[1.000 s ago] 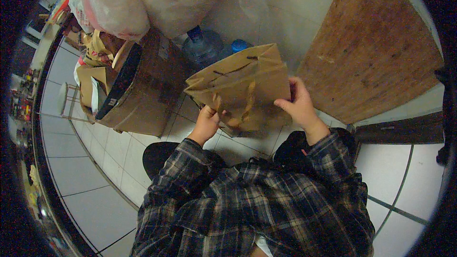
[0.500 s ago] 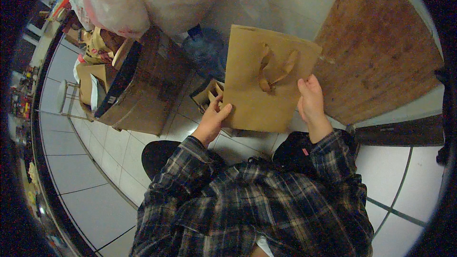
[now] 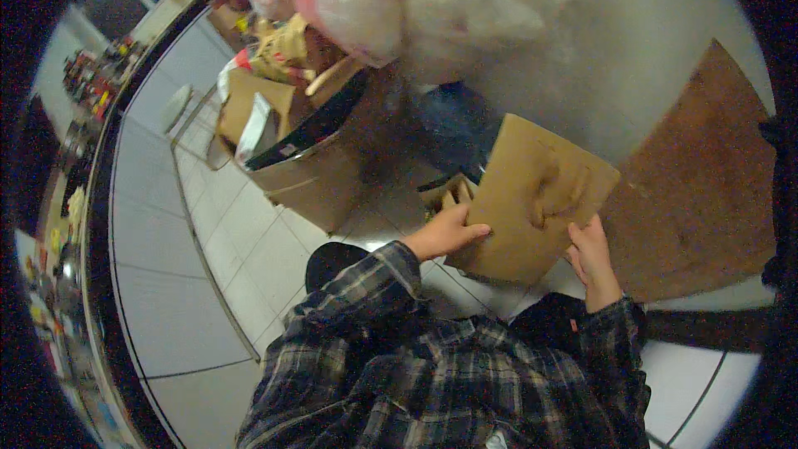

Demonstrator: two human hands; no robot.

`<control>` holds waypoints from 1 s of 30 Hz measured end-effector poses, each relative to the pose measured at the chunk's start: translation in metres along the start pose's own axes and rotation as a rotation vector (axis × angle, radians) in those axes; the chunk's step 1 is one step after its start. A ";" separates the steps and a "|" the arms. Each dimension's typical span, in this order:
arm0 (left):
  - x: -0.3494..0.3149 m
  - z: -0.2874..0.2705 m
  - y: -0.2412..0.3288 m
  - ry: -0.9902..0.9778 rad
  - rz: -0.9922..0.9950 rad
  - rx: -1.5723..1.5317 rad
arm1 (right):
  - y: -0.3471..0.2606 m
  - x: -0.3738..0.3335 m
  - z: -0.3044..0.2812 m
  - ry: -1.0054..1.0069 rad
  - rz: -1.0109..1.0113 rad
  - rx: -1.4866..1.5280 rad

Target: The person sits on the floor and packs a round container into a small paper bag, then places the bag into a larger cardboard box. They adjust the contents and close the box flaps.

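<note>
A flat brown paper bag (image 3: 519, 199) with ribbon-like handles on its face is held up in front of me, tilted. My left hand (image 3: 449, 233) grips its left edge, thumb on the near face and the other fingers partly behind it. At the lower right edge, my right hand (image 3: 592, 254) pinches the bag, with some fingertips hidden. Behind the bag's left side, a small open carton (image 3: 432, 195) with brown pieces in it shows in part.
At left stands a large cardboard box (image 3: 312, 187) filled with folded cardboard and paper bags. Big translucent plastic sacks (image 3: 490, 8) bulge above it. A blue water jug (image 3: 453, 120) sits behind the bag. A brown wooden board (image 3: 690, 199) leans at right; a cluttered counter (image 3: 104, 224) curves along the left.
My view has swung left, so the scene sits farther right and lower. The paper bag stays in both hands and tilts a bit more clockwise.
</note>
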State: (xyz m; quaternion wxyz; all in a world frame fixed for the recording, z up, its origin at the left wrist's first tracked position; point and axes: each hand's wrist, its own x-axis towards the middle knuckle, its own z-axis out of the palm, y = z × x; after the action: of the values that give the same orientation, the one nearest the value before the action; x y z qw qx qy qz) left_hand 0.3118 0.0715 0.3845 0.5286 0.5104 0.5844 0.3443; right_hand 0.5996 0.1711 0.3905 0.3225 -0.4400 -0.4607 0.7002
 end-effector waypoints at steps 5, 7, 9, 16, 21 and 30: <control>-0.009 -0.015 0.011 0.164 0.194 0.035 | 0.010 0.006 0.009 0.098 -0.072 -0.222; -0.025 -0.037 0.020 0.237 0.233 0.056 | 0.009 0.002 0.011 -0.045 -0.134 -0.178; -0.046 -0.071 0.035 0.339 0.194 0.234 | 0.003 -0.002 0.011 -0.110 -0.117 -0.217; -0.148 -0.213 0.067 0.784 0.298 0.391 | -0.007 -0.013 -0.002 -0.033 -0.099 -0.289; -0.182 -0.292 0.083 1.011 0.045 0.786 | 0.001 -0.009 -0.006 -0.031 -0.089 -0.273; -0.185 -0.294 0.134 1.056 0.008 1.279 | 0.008 -0.015 -0.007 -0.018 -0.082 -0.362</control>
State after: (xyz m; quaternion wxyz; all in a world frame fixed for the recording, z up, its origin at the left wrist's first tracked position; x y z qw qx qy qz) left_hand 0.0432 -0.0331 0.6205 -0.2090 0.4857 0.8368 0.1420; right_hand 0.6118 0.1577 0.3862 0.2622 -0.4655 -0.5993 0.5961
